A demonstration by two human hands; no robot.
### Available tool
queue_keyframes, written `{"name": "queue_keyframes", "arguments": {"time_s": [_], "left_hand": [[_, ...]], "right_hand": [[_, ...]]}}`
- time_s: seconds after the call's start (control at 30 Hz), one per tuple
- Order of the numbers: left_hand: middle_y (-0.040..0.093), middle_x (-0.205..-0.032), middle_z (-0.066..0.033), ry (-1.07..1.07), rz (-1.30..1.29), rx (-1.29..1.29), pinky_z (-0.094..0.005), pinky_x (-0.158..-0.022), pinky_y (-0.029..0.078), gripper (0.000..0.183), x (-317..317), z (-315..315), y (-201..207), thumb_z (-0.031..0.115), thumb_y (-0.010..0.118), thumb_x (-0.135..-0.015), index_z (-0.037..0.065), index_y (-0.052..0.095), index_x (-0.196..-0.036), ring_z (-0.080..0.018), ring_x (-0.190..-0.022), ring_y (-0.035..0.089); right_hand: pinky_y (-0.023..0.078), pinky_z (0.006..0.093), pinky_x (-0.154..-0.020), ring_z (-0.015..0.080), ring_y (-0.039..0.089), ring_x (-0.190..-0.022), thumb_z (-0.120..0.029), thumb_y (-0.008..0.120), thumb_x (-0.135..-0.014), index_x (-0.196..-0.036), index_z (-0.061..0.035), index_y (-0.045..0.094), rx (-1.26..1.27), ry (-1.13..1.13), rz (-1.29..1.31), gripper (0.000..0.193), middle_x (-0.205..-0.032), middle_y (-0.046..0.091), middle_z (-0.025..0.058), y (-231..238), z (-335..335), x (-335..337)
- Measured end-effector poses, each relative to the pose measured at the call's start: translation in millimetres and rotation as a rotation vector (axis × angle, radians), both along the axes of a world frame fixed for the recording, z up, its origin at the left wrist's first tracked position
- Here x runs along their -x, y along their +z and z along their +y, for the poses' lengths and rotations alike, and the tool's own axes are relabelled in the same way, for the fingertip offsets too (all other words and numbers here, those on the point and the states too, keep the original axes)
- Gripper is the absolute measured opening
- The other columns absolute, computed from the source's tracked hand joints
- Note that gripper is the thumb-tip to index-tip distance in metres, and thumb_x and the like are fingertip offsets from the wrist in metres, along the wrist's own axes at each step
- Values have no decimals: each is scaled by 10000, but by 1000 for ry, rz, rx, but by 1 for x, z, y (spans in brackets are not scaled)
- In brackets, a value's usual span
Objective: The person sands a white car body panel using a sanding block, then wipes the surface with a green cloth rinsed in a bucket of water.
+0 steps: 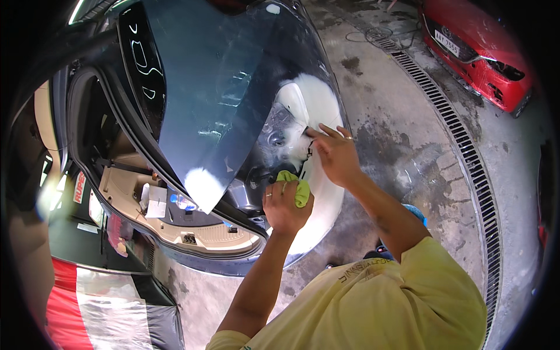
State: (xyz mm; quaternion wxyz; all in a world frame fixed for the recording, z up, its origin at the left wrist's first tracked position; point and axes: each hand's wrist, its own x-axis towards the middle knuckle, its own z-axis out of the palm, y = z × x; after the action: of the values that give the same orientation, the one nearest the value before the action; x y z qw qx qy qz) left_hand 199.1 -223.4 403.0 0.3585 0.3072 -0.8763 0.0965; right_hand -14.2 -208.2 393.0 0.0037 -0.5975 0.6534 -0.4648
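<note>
At the car's rear corner, my left hand is closed round a crumpled lime-green cloth, close to the recess in the bodywork. Farther up, my right hand reaches to the whitened body panel. Its fingertips are on a small dark piece at the panel's inner edge; its kind is too small to tell. White residue is smeared over the dark recess between both hands. Beside it, the dark blue car has another white patch at a panel corner.
Left of my hands, an opening with a black seal shows a beige interior holding a few loose items. A drain grate curves along the stained concrete floor. A red car stands at the far right.
</note>
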Motion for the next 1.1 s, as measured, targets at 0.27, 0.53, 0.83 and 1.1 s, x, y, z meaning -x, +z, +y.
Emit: {"name": "queue_keyframes", "arguments": {"time_s": [0.27,0.53,0.83,1.1], "left_hand": [[662,-1047,-111,-82,31,-38,-499,-821,570,360,-1,-6,2,170,846,-704,123,744,-1046,-360,-958,660],[731,-1175,-8,-24,-366,498,-410,-764,621,570,148,-37,195,63,770,-736,341,789,-1233,-303,-974,701],[782,-1107,-121,215,-740,277,-469,-906,612,284,186,-108,255,393,747,-911,173,802,-1082,-378,-1007,754],[764,-1023,-100,253,-623,362,-486,-859,610,275,140,-106,304,378,772,-863,144,791,-1007,-362,-981,754]], "right_hand": [[523,268,-795,105,695,-934,-270,694,-1069,-1118,-60,755,155,-250,-1240,225,-1013,758,-4,-43,32,54],[536,303,-623,166,735,-827,-173,753,-1012,-1113,-54,711,184,-48,-1694,162,-992,769,43,-81,84,78],[560,371,-896,183,715,-1062,-283,592,-1122,-1277,-42,699,102,-42,-1582,306,-1194,757,113,-28,32,36],[407,548,-1147,351,554,-1416,-56,737,-862,-1466,-143,621,478,-164,-269,621,-1564,571,146,56,-54,6]]}}
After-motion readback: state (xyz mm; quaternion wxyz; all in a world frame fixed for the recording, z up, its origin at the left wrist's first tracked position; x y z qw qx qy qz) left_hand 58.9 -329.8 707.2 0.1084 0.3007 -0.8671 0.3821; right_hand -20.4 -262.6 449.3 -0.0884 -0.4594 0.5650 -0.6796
